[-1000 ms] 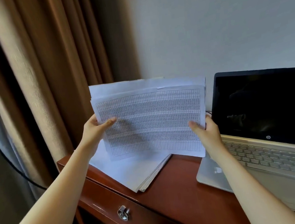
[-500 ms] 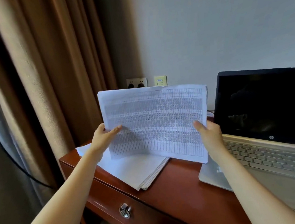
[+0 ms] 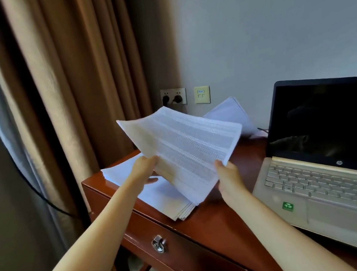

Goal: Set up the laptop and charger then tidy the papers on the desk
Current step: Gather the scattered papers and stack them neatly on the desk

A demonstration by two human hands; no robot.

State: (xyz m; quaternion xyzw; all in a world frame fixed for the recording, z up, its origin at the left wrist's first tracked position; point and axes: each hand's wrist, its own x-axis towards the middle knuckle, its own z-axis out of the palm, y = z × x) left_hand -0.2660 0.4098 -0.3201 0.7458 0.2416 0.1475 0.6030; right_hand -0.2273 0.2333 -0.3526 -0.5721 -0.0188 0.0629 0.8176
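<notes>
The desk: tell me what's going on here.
A person is tidying papers. Both hands, left hand and right hand, hold a sheaf of printed sheets, tilted low over the stack of paper at the left end of the wooden desk. More sheets lean against the wall behind. The laptop sits open to the right, screen dark.

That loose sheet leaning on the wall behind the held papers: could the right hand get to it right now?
Probably not yet. The right hand and left hand both grip the printed stack, which hangs in front of the leaning sheet. Once free, the desk looks open.
</notes>
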